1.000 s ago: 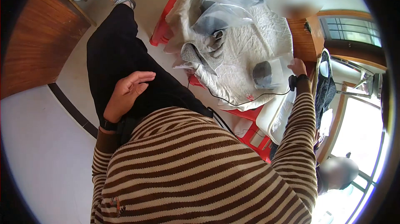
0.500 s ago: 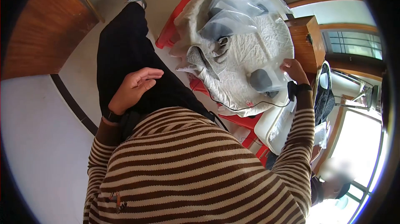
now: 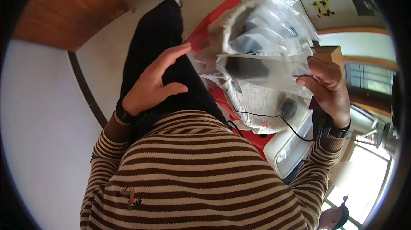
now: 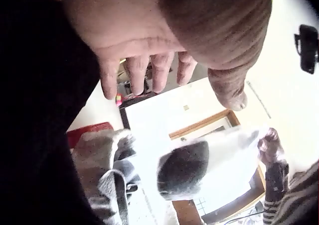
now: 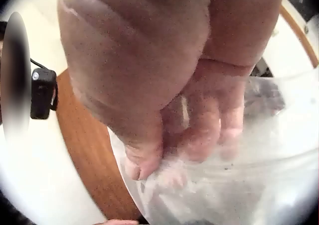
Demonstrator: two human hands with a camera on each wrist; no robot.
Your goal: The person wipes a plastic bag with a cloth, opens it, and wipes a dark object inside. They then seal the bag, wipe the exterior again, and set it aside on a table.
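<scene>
My right hand (image 3: 329,86) pinches the edge of a clear plastic bag (image 3: 284,74), held up over the cloth-covered surface. Inside the bag lies a flat dark grey item (image 4: 184,170) whose kind I cannot tell. In the right wrist view, the thumb and curled fingers meet on the clear plastic (image 5: 234,195). My left hand (image 3: 156,82) hovers over the lap, fingers straight and thumb spread, holding nothing. Its palm also fills the top of the left wrist view. Another dark rounded piece (image 3: 289,108) lies on the white cloth (image 3: 257,99) below the held bag.
Several clear bags with dark items (image 3: 274,24) are piled at the cloth's far end. Red plastic (image 3: 220,9) shows beyond the cloth's edge. A white tray (image 3: 280,151) stands near the right arm, and a black cable (image 3: 265,113) runs to that wrist. Another person (image 3: 332,217) is at lower right.
My right hand has lifted the bag off the cloth and brought it closer, the bag now stretching leftward. The left hand has moved up and right, its thumb spreading wider.
</scene>
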